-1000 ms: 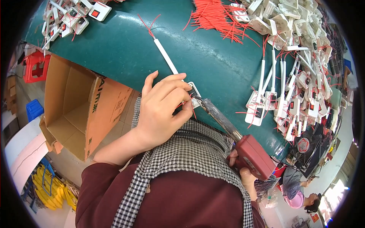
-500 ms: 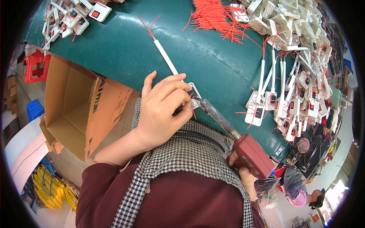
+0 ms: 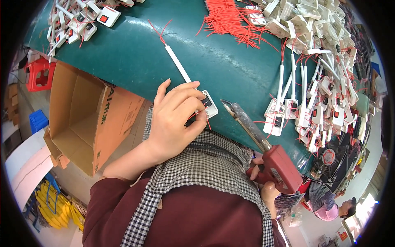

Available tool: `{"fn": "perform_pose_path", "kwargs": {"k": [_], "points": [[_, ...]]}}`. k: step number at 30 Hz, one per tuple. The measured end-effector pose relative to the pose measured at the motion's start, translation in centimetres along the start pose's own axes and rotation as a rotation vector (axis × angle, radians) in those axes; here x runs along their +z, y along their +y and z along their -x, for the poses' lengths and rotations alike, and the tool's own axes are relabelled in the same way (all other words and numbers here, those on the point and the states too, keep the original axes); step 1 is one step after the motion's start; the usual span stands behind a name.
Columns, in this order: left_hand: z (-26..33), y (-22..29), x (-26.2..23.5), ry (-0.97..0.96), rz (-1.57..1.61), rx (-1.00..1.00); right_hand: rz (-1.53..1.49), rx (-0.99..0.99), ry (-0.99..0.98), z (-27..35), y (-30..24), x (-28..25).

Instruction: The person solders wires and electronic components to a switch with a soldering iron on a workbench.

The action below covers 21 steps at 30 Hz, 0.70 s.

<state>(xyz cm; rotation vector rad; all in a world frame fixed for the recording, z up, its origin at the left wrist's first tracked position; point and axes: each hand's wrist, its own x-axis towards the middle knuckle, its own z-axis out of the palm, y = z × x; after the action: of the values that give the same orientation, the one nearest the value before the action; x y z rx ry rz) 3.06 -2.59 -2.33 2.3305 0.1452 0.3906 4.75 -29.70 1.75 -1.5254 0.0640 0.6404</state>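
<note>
Below the middle of the table lies a white plastic switch housing [image 3: 211, 110] with a black switch part inside. A white tube [image 3: 177, 62] runs from it to the upper left, ending in two red wire tips. My left hand [image 3: 175, 111] lies over the housing, partly hiding it. Its thumb and forefinger are pinched at a thin red wire [image 3: 208, 122] by the switch. My right hand [image 3: 267, 187], mostly hidden behind the handle, grips a dark red soldering gun [image 3: 282, 169]. The gun's metal tip is just right of the housing, apart from it.
Loose red wires [image 3: 230, 20] lie in a heap at the far side. White housings [image 3: 317, 24] and wired switch assemblies [image 3: 291, 108] crowd the right, with another pile [image 3: 74, 22] at far left. Left of the table stands an open cardboard box [image 3: 113, 127]. A person [image 3: 329, 203] is at lower right.
The soldering gun has moved right, its tip drawing away from the switch and baring more of the housing. My left hand has stayed nearly in place.
</note>
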Motion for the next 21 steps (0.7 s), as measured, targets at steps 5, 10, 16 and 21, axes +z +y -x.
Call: {"fn": "perform_pose_path", "kwargs": {"k": [5,10,16,21], "points": [[0.0,0.1,-0.6,-0.040,-0.007,0.001,-0.097,-0.008,0.007,0.6,0.8,-0.5],[-0.2,1.8,-1.1,-0.096,-0.042,-0.037,-0.133,-0.052,0.053,1.2,1.1,-0.9],[0.0,1.0,0.2,-0.108,-0.083,-0.025,-0.055,-0.251,0.198,-0.7,-0.6,-0.6],[-1.9,2.1,1.2,0.026,0.080,0.247,0.037,-0.649,0.590,-1.0,-0.4,-2.2]]}}
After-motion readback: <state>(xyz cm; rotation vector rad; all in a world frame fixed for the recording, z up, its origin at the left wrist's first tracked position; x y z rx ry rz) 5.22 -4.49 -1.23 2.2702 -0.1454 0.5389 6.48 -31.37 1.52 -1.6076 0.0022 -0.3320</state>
